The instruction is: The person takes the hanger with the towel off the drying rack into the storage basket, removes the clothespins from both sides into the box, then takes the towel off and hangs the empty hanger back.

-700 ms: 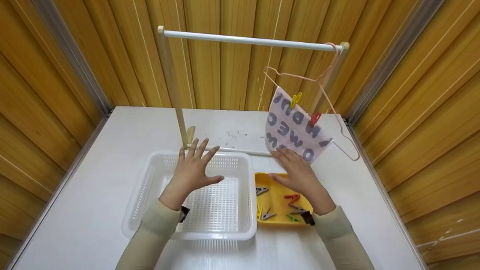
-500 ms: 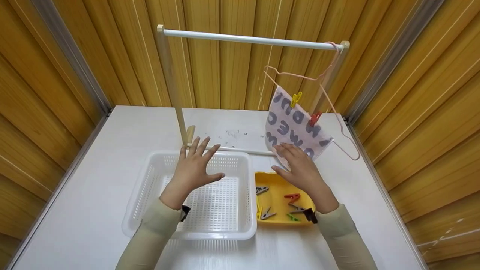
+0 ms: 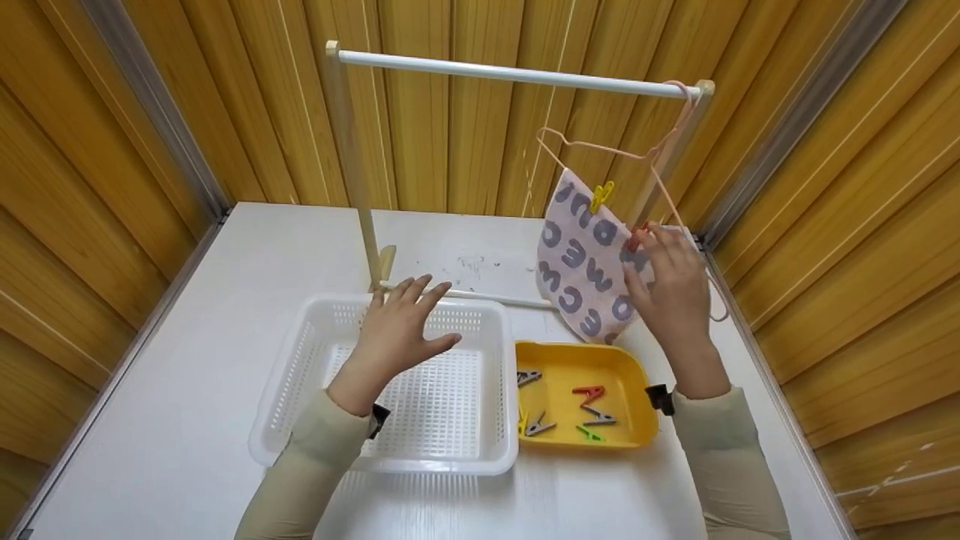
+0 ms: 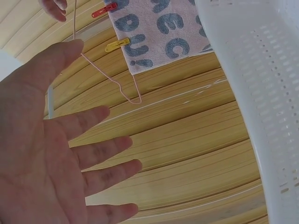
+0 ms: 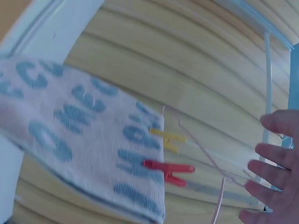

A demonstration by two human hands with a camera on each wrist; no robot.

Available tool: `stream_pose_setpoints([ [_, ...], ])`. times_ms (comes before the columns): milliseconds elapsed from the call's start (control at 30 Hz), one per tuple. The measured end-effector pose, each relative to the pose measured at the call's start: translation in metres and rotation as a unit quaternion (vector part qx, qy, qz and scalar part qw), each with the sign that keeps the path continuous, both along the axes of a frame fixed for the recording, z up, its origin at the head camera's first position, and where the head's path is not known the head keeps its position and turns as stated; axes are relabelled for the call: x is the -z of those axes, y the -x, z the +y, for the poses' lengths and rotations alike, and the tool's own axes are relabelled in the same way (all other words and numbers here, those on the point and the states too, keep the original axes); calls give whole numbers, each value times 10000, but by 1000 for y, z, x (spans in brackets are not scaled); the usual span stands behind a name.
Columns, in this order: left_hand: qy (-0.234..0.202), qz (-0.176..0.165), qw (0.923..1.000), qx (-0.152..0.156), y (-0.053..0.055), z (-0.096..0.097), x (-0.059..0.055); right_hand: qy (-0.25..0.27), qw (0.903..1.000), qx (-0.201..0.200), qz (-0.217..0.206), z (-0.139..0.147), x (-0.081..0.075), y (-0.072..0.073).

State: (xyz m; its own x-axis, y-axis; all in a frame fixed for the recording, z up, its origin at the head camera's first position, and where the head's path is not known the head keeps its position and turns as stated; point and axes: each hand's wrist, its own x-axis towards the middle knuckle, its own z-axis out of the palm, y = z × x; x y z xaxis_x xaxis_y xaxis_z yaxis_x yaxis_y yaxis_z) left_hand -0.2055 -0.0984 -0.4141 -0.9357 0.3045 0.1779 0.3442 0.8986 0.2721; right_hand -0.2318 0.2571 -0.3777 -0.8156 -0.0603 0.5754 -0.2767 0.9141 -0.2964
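A pink towel [image 3: 581, 262] with grey letters hangs tilted from a pink wire hanger [image 3: 600, 148]. A yellow clothespin [image 3: 601, 197] and a red clothespin [image 5: 168, 170] grip its upper edge. My right hand [image 3: 671, 281] is raised beside the towel's right side and overlaps the red clothespin in the head view. In the right wrist view, its spread fingers stand apart from that clothespin and hold nothing. Over the white plastic basket [image 3: 420, 466], my left hand [image 3: 394, 334] hovers with fingers spread and nothing in them.
The hanger hooks over the right end of the rack's white bar [image 3: 510, 73]. Against the basket's right side stands a yellow tray [image 3: 559, 367] holding several loose clothespins, among them a red one [image 3: 590, 393] and a green one [image 3: 590, 433]. Wood-patterned walls enclose the table.
My right hand has moved up and right, from over the yellow tray to beside the red clothespin. The left hand stays over the basket, and the head view has shifted slightly.
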Motion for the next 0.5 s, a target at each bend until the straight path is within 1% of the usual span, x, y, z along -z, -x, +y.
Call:
stream_pose_setpoints([
  [67,-90,24,9999,85,0,2,0,42,9994,274,200,8,-3,5],
  [133,-287,0,9994,212,1,3,0,175,9983,507,209,15,-5,9],
  [300,-873,-121,9946,543,2,3,-3,681,9940,850,-132,24,-5,17],
  [400,-1058,-29,9918,709,4,3,-4,823,9913,1012,-177,27,-3,19],
  [500,-1145,55,9900,817,6,2,-3,888,9888,1182,-191,31,-2,21],
])
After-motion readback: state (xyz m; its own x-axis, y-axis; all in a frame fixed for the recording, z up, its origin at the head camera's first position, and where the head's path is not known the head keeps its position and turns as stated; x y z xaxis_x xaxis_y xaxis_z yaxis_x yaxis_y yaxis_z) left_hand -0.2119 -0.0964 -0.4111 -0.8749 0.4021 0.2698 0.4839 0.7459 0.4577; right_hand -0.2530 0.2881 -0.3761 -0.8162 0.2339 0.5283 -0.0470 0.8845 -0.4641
